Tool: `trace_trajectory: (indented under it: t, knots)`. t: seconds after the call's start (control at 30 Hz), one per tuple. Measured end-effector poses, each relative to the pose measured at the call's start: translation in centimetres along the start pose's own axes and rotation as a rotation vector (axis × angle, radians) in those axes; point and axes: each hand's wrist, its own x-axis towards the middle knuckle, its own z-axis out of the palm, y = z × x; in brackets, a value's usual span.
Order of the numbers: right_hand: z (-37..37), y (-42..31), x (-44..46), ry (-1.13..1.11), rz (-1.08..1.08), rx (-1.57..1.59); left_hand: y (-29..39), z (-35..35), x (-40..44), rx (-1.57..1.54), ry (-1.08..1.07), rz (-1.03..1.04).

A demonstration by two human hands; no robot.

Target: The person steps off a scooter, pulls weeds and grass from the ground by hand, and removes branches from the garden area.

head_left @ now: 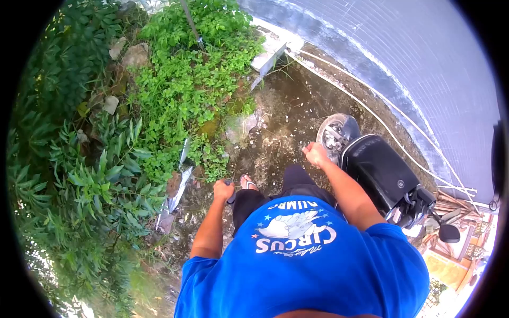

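Observation:
My left hand (222, 190) is closed around a small dark handle-like object (231, 194), beside my left knee. What kind of thing it is cannot be made out, as my fingers cover part of it. My right hand (316, 154) is raised in front of my right thigh with its fingers curled in. Anything inside those fingers is hidden or too small to name. Just beyond this hand is the front wheel (334, 135) of a parked black motorbike (379, 169). A sandalled foot (248, 182) shows near my left hand.
Green weeds (185, 95) and leafy shrubs (95, 180) grow along the left. A concrete block (269, 55) stands ahead. White pipes (366, 100) run beside the grey wall (413, 58). Stacked wood (458, 222) lies behind the motorbike. A silvery strip (182, 185) lies by the weeds.

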Motion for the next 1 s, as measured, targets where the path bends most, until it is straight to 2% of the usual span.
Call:
trace_trajectory:
  t: [0.07, 0.1, 0.2, 0.37, 0.47, 0.5, 0.53, 0.6, 0.67, 0.7, 0.73, 0.8, 0.83, 0.93, 1.0]
  knots:
    - [-0.8, -1.3, 3.0, 0.002, -0.036, -0.007, -1.6, 0.3, 0.9, 0.028, 0.061, -0.062]
    - [-1.6, -1.8, 5.1, -0.028, -0.027, -0.026, -0.2, -1.0, 0.5, -0.017, -0.054, -0.141]
    - [-3.9, -4.6, 11.8, -0.012, -0.090, -0.068, -1.4, 1.0, 1.8, 0.037, -0.041, -0.190]
    - [-7.3, -10.7, 25.3, -0.079, -0.220, -0.188, 2.0, 1.2, 2.5, -0.177, 0.001, -0.405]
    - [-6.1, -13.6, 35.9, -0.102, -0.373, -0.301, 3.5, 3.8, 4.1, -0.250, 0.193, -0.554]
    - [-4.6, -13.9, 40.6, -0.112, -0.425, -0.340, 3.2, 6.2, 5.0, -0.261, 0.208, -0.677]
    - [-4.6, -15.5, 44.4, -0.155, -0.462, -0.397, 3.0, 8.7, 5.4, -0.314, 0.331, -0.718]
    - [-4.6, -18.8, 49.2, -0.266, -0.512, -0.502, 6.5, 10.1, 7.0, -0.195, 0.356, -0.960]
    - [-4.2, -20.4, 54.6, -0.303, -0.550, -0.616, 14.0, 9.4, 9.0, -0.193, 0.431, -0.963]
    - [-2.8, -20.4, 56.9, -0.362, -0.541, -0.670, 20.2, 5.8, 10.6, -0.465, 0.397, -0.921]
    - [-2.3, -20.7, 59.2, -0.393, -0.549, -0.711, 20.6, 8.3, 11.3, -0.213, 0.431, -0.704]
    - [-1.2, -21.2, 62.1, -0.455, -0.559, -0.774, 24.6, 8.3, 13.2, -0.139, 0.481, -0.487]
    - [1.0, -20.7, 63.2, -0.500, -0.521, -0.822, 24.8, 10.1, 13.7, -0.156, 0.483, -0.513]
    - [3.3, -20.2, 66.7, -0.428, -0.537, -0.870, 28.0, 12.6, 15.9, -0.225, 0.416, -0.572]
    - [5.3, -19.6, 70.2, -0.355, -0.576, -0.885, 28.7, 15.7, 17.3, -0.276, 0.443, -0.461]
